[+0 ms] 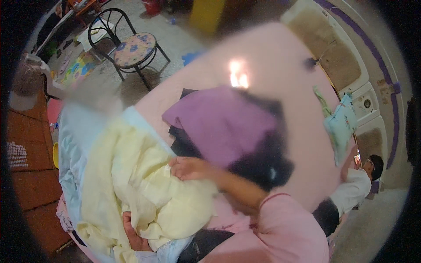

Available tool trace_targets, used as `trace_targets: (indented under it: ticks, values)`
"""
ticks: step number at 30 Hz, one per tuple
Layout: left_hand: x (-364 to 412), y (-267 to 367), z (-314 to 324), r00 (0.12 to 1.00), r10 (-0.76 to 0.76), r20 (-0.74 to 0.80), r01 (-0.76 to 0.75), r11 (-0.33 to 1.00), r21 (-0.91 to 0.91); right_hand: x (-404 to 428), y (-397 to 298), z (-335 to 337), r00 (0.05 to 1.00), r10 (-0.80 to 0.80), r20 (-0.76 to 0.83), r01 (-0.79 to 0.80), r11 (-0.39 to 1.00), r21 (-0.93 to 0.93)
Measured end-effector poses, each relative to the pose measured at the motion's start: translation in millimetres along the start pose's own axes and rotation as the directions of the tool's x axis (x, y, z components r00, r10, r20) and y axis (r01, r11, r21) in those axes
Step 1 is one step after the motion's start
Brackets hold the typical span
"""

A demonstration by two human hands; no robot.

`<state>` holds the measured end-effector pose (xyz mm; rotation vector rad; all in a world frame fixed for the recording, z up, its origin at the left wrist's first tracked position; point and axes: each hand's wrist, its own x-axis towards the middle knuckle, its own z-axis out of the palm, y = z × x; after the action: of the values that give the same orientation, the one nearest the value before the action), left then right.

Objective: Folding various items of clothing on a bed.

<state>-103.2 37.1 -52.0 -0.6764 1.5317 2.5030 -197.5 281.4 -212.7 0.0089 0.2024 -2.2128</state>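
Note:
A pale yellow cloth (131, 164) lies bunched in front of me, spread over my lap and a light blue cloth (74, 131). My right hand (187, 168) pinches its upper edge, the arm reaching across from a pink sleeve. Lower down, my left hand (133, 231) holds the bunched lower part, its fingers partly hidden by the folds. Beyond my right hand, a purple cloth (220, 125) lies flat over a black cloth (263, 167) on the pink bed sheet (296, 131).
At the right edge of the bed, a person in white (352, 184) faces a lit phone (357, 157), beside a light green pillow (342, 121). A chair with a floral seat (135, 47) stands on the floor at upper left. A bright glare (238, 74) sits over the sheet.

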Motion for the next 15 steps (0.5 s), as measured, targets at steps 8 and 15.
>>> trace_targets:
  ticks: [8, 15]
  values:
    - [-5, -1, -21, 0.991, 0.048, 0.127, -0.051, 0.998, 0.023, 0, 1, 5, 0.974, -0.195, -0.113, 0.192, 0.981, -0.04]
    - [-9, -6, -45, 0.991, 0.108, 0.075, -0.104, 0.993, -0.057, 28, 1, 116, 0.919, -0.393, 0.019, 0.361, 0.824, -0.438]
